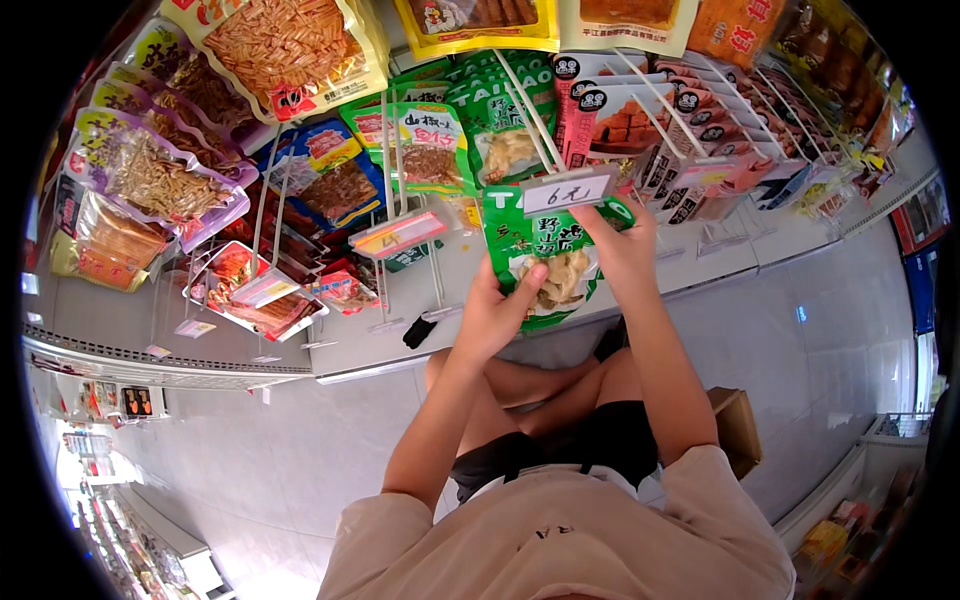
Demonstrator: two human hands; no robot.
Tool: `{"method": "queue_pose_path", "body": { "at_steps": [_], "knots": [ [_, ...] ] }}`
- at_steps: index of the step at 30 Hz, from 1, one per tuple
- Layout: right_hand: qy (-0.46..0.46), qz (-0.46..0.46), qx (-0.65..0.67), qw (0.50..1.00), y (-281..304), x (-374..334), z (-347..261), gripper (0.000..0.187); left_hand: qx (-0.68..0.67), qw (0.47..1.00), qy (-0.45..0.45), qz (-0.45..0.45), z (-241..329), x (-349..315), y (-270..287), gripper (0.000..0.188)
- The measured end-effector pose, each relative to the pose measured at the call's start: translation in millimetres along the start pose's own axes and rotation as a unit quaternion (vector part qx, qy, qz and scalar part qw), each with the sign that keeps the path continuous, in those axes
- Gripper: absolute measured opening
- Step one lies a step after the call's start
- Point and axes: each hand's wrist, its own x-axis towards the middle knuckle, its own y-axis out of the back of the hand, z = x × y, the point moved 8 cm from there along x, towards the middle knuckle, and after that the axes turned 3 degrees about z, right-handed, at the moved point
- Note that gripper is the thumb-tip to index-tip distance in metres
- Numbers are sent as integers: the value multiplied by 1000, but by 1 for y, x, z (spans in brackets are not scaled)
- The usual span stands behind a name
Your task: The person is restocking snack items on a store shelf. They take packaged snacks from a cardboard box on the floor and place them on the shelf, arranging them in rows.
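Between my two hands is a green snack bag [552, 235] with a clear window showing pale pieces of food. My left hand [503, 305] grips its lower left side, thumb across the front. My right hand [622, 245] holds its upper right side, its fingers partly behind the bag. The bag's top edge lies right under a white price tag [568, 191] at the end of a metal display hook [530, 110]; whether it hangs on the hook, I cannot tell. More green bags [500, 120] of the same look hang behind it on that rack.
Pink and white packets [625, 115] hang in rows to the right. Left are a green and white packet [430, 150], a blue packet [330, 175] and purple packets [155, 175]. Hook ends with price tags [400, 233] stick out toward me. A cardboard box [735, 430] stands by my right leg.
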Motion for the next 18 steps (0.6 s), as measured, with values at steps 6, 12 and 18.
{"method": "queue_pose_path", "body": {
  "at_steps": [6, 12, 18],
  "knots": [
    [73, -3, -35, 997, -3, 17, -6, 20, -4, 1000, -22, 14, 2, 17, 4, 35],
    [42, 13, 10, 999, -13, 22, -13, 21, 18, 999, -35, 32, 11, 24, 5, 33],
    [-11, 5, -30, 999, -18, 36, -12, 20, -2, 999, 21, 25, -5, 35, 10, 28]
  ]
}}
